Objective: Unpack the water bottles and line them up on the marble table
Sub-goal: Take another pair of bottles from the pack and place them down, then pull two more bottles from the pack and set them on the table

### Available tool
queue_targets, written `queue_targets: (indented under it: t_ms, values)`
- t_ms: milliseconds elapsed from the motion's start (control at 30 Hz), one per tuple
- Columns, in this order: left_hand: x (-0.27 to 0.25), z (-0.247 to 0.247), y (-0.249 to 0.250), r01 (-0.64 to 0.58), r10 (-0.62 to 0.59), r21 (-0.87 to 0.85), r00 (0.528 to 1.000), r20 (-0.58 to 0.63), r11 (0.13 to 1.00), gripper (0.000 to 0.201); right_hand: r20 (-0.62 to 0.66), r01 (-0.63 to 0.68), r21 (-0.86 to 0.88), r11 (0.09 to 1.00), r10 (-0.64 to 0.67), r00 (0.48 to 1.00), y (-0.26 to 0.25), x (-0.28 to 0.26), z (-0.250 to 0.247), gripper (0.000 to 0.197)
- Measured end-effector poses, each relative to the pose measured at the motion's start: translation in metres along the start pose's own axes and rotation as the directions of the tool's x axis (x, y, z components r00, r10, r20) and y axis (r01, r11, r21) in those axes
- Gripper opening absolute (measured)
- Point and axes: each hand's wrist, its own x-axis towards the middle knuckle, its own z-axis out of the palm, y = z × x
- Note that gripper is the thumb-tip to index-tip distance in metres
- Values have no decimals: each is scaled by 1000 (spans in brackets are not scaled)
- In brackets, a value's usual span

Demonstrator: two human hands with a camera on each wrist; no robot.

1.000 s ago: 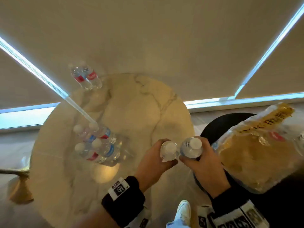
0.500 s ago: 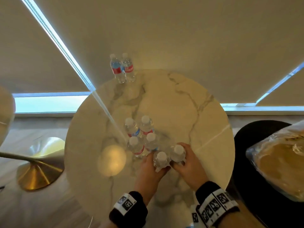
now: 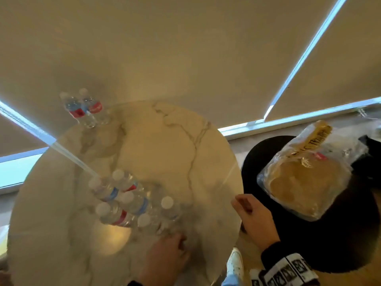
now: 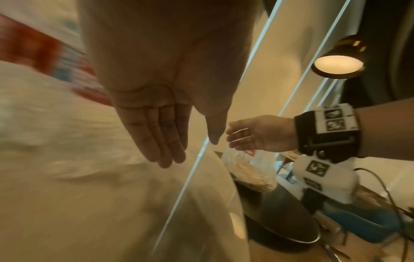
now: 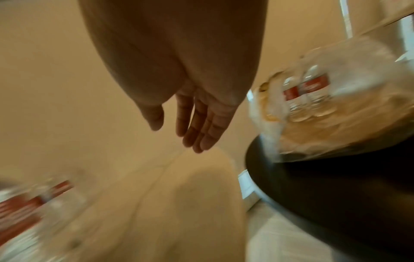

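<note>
Water bottles (image 3: 132, 203) standing clustered, 6 together, near the marble table (image 3: 175, 145) front edge, both hands (image 3: 253, 217) empty with fingers relaxed, likely reaching next toward the plastic pack (image 3: 305, 174).

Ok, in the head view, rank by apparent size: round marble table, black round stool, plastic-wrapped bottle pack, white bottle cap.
1. Round marble table
2. Black round stool
3. Plastic-wrapped bottle pack
4. White bottle cap

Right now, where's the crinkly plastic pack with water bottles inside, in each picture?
Head: plastic pack, right side, on the black stool.
Left wrist: small, centre-right, below the right hand.
Right wrist: upper right, blurred.
Shared landmark: the black stool beneath it.
</note>
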Motion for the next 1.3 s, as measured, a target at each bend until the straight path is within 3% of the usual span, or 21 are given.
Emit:
queue_targets:
  t_ms: [100, 200, 300, 400, 433, 500, 567, 633, 667, 733, 867, 967, 1033, 1067, 1133, 1233, 1300]
  values:
    - [36, 13, 76, -164, 164, -40, 986, -5, 986, 43, -261, -73, 3, 997, 71, 963, 34, 42, -58, 13]
    - [88, 27, 163, -284, 285, -158, 958, -14, 946, 38, -385, -221, 154, 963, 265, 884, 68, 97, -109, 29]
    - [151, 37, 250, -377, 381, -196, 925, -17, 906, 38, -316, -345, 270, 899, 422, 850, 96, 151, -152, 32]
    - [222, 64, 311, -391, 398, -97, 915, 67, 915, 45, -326, -316, 207, 926, 370, 870, 114, 196, -191, 34]
    - [243, 72, 326, -398, 400, -50, 916, 35, 916, 46, -311, -300, 190, 935, 347, 885, 116, 210, -204, 34]
    - [277, 77, 354, -399, 401, 55, 915, -49, 915, 35, -167, -351, 237, 906, 394, 904, 122, 236, -221, 34]
    - [304, 80, 380, -331, 333, 39, 942, -42, 943, 22, -90, -426, 293, 856, 468, 879, 129, 256, -237, 36]
    - [330, 89, 398, -228, 229, -101, 974, -7, 968, 16, -60, -433, 377, 819, 488, 871, 135, 262, -250, 35]
    - [345, 98, 400, -247, 243, -123, 969, -48, 961, 17, -34, -421, 383, 822, 468, 883, 143, 264, -252, 35]
    - [359, 102, 409, -295, 290, -70, 954, -74, 953, 23, -24, -399, 384, 833, 440, 897, 151, 263, -249, 27]
    - [373, 97, 411, -207, 209, 92, 978, -9, 974, 33, -36, -368, 492, 789, 440, 897, 170, 254, -237, 26]
    - [393, 107, 408, -132, 122, 88, 987, 109, 987, 29, 56, -337, 375, 864, 342, 938, 176, 237, -236, 15]
    - [392, 110, 402, -118, 94, 139, 981, 167, 983, 28, 115, -311, 267, 912, 290, 950, 170, 216, -233, 30]
    - [394, 115, 399, -152, 128, 122, 974, 184, 981, 33, 133, -306, 246, 920, 281, 951, 169, 207, -234, 37]
    - [385, 118, 398, -240, 207, 208, 964, 170, 948, 48, 161, -314, 257, 914, 280, 947, 168, 196, -238, 30]
    - [357, 120, 394, -340, 305, 159, 929, 208, 927, 45, 200, -272, 229, 934, 229, 953, 161, 181, -251, 33]
    - [336, 116, 392, -323, 300, 145, 941, 160, 935, 40, 218, -238, 200, 951, 194, 956, 153, 176, -261, 32]
